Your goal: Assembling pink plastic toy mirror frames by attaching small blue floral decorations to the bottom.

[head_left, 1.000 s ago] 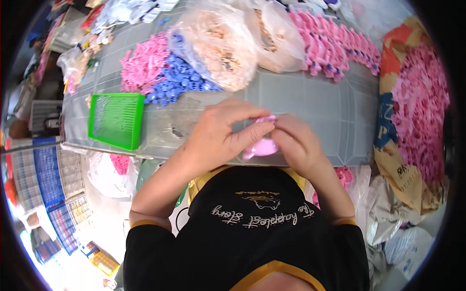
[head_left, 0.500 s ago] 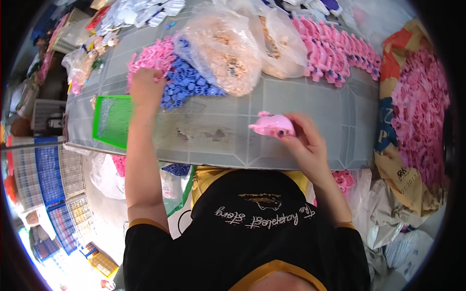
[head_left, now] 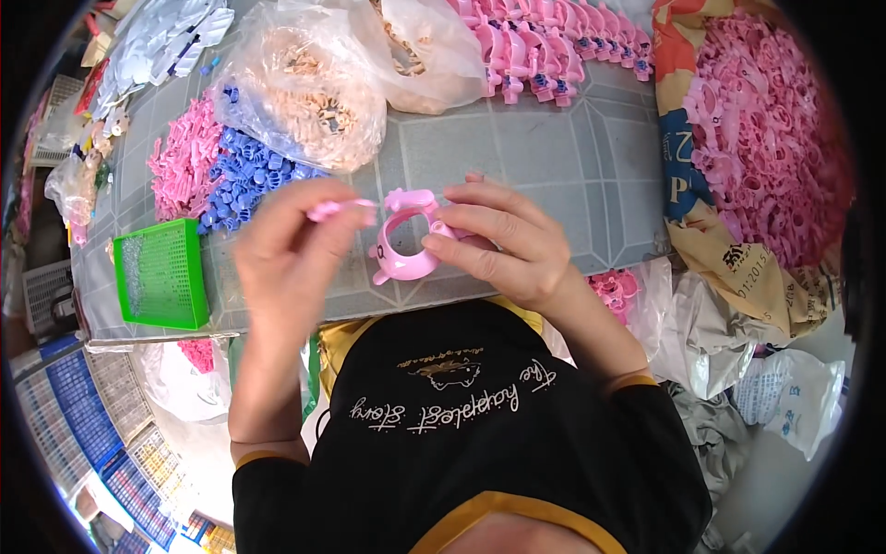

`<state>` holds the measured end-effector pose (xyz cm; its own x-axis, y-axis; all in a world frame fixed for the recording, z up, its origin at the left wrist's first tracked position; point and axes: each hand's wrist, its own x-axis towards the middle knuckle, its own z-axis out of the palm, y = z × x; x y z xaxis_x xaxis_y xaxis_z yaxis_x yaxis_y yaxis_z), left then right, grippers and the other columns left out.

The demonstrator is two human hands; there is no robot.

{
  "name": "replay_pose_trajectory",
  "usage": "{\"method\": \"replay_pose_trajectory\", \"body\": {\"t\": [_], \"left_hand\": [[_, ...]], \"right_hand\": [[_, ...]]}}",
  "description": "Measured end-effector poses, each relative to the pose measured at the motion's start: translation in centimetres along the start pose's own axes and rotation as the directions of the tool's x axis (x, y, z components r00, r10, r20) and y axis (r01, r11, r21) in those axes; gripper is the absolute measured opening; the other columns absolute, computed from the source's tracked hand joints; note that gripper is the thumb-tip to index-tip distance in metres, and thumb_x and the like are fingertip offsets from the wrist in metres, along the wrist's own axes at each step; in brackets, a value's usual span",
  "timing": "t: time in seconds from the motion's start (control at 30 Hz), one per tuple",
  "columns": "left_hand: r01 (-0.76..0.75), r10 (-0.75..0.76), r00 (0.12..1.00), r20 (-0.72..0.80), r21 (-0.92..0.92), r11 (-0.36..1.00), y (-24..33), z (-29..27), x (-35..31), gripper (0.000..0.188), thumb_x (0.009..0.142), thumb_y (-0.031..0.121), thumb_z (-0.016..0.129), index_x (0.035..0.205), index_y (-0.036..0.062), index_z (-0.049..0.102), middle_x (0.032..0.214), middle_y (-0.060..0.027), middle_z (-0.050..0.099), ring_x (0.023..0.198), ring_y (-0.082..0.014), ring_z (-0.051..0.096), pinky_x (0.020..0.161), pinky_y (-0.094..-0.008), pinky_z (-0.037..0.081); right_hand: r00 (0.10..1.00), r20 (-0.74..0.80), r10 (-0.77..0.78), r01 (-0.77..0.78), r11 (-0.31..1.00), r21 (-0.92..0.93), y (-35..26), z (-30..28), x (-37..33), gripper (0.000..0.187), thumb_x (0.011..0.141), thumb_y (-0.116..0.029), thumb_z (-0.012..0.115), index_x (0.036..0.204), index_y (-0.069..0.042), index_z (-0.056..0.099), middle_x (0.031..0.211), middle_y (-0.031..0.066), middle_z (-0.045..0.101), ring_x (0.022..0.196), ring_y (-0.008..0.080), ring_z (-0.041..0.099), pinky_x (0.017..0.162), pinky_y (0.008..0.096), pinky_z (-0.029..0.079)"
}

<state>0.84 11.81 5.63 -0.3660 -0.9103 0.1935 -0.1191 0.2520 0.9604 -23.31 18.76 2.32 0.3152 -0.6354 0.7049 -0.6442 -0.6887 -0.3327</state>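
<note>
Over the table's near part, my right hand (head_left: 508,242) grips a pink plastic ring-shaped shell (head_left: 406,266) by its right side, its round opening facing up. The shell has small knobs and a dark dot on its rim. Just left of it, my left hand (head_left: 293,249) pinches a small slim pink plastic piece (head_left: 340,210) between thumb and fingers. The piece and the shell are close but apart. Behind my left hand lie a heap of small pink pieces (head_left: 187,157) and a heap of small blue pieces (head_left: 247,175).
A green basket (head_left: 164,277) stands at the table's left. Clear bags of peach-coloured parts (head_left: 318,102) lie at the back, beside rows of pink shells (head_left: 531,46). On the right, a large paper sack (head_left: 678,157) holds many pink shells. White parts (head_left: 161,42) are piled at the far left.
My left hand has come from the pink heap toward the middle, carrying a small pink piece. My right hand has brought the shell left and turned its opening upward. The view has shifted right.
</note>
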Motion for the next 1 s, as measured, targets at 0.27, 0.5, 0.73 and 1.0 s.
{"method": "replay_pose_trajectory", "body": {"t": [0.27, 0.5, 0.73, 1.0], "left_hand": [[-0.347, 0.328, 0.936, 0.125, 0.186, 0.919, 0.1, 2.9, 0.3, 0.022, 0.082, -0.005, 0.078, 0.104, 0.0013, 0.077, 0.096, -0.0119, 0.076, 0.086, -0.0232, 0.072, 0.076, -0.0310, 0.056], [-0.354, 0.337, 0.935, 0.115, 0.214, 0.910, 0.3, 3.1, 0.1, 0.024, 0.081, -0.005, 0.077, 0.104, 0.0015, 0.078, 0.097, -0.0120, 0.076, 0.081, -0.0205, 0.071, 0.069, -0.0287, 0.056], [-0.316, 0.308, 0.948, 0.083, 0.117, 0.941, 0.0, 3.2, -0.2, 0.022, 0.083, -0.009, 0.075, 0.103, -0.0009, 0.077, 0.100, -0.0140, 0.076, 0.081, -0.0167, 0.071, 0.065, -0.0251, 0.055], [-0.289, 0.282, 0.954, 0.099, 0.064, 0.955, -0.1, 3.1, -0.3, 0.020, 0.083, -0.009, 0.076, 0.102, -0.0023, 0.076, 0.100, -0.0144, 0.076, 0.078, -0.0157, 0.071, 0.065, -0.0246, 0.055]], "right_hand": [[1.000, -0.003, 0.018, -0.018, 0.999, 0.039, -0.3, 0.3, -0.1, 0.035, 0.076, -0.007, 0.077, 0.111, -0.009, 0.079, 0.111, 0.0109, 0.072, 0.106, 0.0327, 0.071, 0.097, 0.0493, 0.060], [1.000, 0.008, 0.014, -0.014, 0.999, 0.037, -0.3, 0.3, -0.1, 0.035, 0.075, -0.009, 0.076, 0.110, -0.007, 0.080, 0.110, 0.0123, 0.072, 0.104, 0.0328, 0.072, 0.095, 0.0482, 0.061], [1.000, -0.002, 0.020, -0.020, 0.999, 0.047, -0.3, 0.3, 0.2, 0.034, 0.074, -0.008, 0.075, 0.108, -0.006, 0.080, 0.110, 0.0129, 0.072, 0.104, 0.0323, 0.072, 0.095, 0.0477, 0.060], [1.000, -0.021, 0.004, -0.003, 0.999, 0.042, -0.2, 0.5, 0.4, 0.034, 0.074, -0.009, 0.075, 0.107, -0.005, 0.080, 0.109, 0.0133, 0.072, 0.103, 0.0319, 0.072, 0.095, 0.0473, 0.061]]}}
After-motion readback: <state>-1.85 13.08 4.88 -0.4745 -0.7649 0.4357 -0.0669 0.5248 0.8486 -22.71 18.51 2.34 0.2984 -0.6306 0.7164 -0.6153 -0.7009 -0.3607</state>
